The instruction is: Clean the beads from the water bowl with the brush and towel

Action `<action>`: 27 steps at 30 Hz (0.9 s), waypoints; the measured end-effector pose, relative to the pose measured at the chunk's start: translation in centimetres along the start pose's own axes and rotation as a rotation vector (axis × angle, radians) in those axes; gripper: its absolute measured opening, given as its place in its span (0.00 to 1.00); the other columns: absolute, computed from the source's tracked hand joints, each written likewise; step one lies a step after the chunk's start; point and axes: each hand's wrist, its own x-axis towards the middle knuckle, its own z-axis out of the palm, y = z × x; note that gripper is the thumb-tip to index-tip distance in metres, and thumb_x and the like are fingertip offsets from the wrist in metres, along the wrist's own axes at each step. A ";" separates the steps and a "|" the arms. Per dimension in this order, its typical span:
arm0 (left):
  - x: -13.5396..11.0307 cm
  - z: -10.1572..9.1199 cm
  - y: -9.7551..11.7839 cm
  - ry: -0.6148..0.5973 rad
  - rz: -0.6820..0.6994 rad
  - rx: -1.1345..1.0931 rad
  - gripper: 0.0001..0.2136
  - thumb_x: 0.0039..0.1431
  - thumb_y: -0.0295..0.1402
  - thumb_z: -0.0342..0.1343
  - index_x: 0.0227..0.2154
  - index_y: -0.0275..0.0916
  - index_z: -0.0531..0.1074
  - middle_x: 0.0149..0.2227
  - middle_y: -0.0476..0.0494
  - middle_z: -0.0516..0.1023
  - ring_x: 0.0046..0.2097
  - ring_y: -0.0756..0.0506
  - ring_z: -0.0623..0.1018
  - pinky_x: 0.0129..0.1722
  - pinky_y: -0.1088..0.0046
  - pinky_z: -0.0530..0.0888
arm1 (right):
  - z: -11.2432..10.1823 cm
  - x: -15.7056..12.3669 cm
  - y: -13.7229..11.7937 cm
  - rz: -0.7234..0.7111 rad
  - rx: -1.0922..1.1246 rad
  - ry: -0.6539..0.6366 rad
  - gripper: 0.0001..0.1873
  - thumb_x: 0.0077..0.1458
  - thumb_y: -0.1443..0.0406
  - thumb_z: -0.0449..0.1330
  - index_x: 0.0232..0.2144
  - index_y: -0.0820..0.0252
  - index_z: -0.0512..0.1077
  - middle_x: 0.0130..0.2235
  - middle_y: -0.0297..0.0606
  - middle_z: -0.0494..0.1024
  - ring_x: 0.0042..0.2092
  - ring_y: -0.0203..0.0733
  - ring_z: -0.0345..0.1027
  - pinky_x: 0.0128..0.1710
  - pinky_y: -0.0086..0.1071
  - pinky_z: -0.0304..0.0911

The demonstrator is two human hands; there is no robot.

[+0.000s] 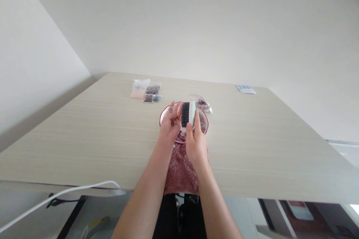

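A bristle brush [185,115] is held over a red-rimmed plate [163,116], its long axis pointing away from the body, gripped along its mint back by the right hand [196,143], which is nearer than the half-open left hand [169,125] beside the bristles.

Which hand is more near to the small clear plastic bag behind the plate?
The right hand. Its fingers are just in front of the clear plastic bag. The left hand is farther away, to the left of the bag, with the brush between them.
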 end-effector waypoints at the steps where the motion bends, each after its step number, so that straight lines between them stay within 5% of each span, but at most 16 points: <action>1: -0.1 0.0 0.1 -0.003 -0.005 -0.001 0.23 0.47 0.13 0.41 0.43 0.36 0.67 0.50 0.41 0.71 0.50 0.49 0.71 0.39 0.81 0.72 | 0.0 0.0 -0.1 0.001 0.004 -0.002 0.29 0.60 0.60 0.38 0.61 0.58 0.39 0.51 0.44 0.69 0.49 0.43 0.66 0.42 0.31 0.61; 5: -0.5 0.2 0.6 -0.010 -0.033 -0.003 0.15 0.52 0.23 0.43 0.40 0.35 0.70 0.48 0.40 0.72 0.50 0.48 0.71 0.30 0.84 0.72 | -0.1 -0.3 -0.3 -0.006 -0.014 -0.023 0.29 0.60 0.60 0.39 0.61 0.57 0.39 0.49 0.44 0.71 0.46 0.45 0.68 0.41 0.33 0.61; 8: -0.5 0.5 0.3 0.007 0.009 0.031 0.14 0.55 0.29 0.42 0.38 0.33 0.72 0.45 0.40 0.75 0.47 0.47 0.73 0.36 0.79 0.72 | 0.0 -0.3 -0.4 -0.014 -0.071 -0.114 0.29 0.60 0.59 0.39 0.61 0.54 0.38 0.44 0.43 0.75 0.42 0.46 0.70 0.37 0.33 0.62; 15: 0.6 0.4 -0.9 0.076 0.086 0.176 0.08 0.51 0.28 0.48 0.27 0.34 0.72 0.26 0.49 0.76 0.27 0.53 0.74 0.35 0.78 0.71 | 0.0 0.4 -1.3 -0.052 -0.238 -0.214 0.28 0.59 0.62 0.40 0.61 0.52 0.40 0.40 0.43 0.77 0.40 0.46 0.71 0.37 0.33 0.59; 22: 0.3 0.3 -0.8 0.092 -0.027 0.277 0.13 0.55 0.33 0.43 0.24 0.36 0.72 0.26 0.43 0.77 0.37 0.47 0.76 0.37 0.75 0.71 | -0.5 0.4 -2.4 -0.034 -0.371 -0.246 0.28 0.59 0.62 0.39 0.61 0.53 0.40 0.38 0.43 0.77 0.38 0.47 0.72 0.36 0.34 0.59; 27: 0.2 0.1 -0.2 0.090 0.057 0.245 0.09 0.53 0.30 0.45 0.28 0.38 0.71 0.31 0.45 0.77 0.39 0.49 0.76 0.38 0.75 0.70 | -0.3 -0.1 -3.1 -0.074 -0.438 -0.291 0.29 0.59 0.62 0.40 0.61 0.56 0.38 0.34 0.44 0.77 0.35 0.47 0.72 0.33 0.34 0.59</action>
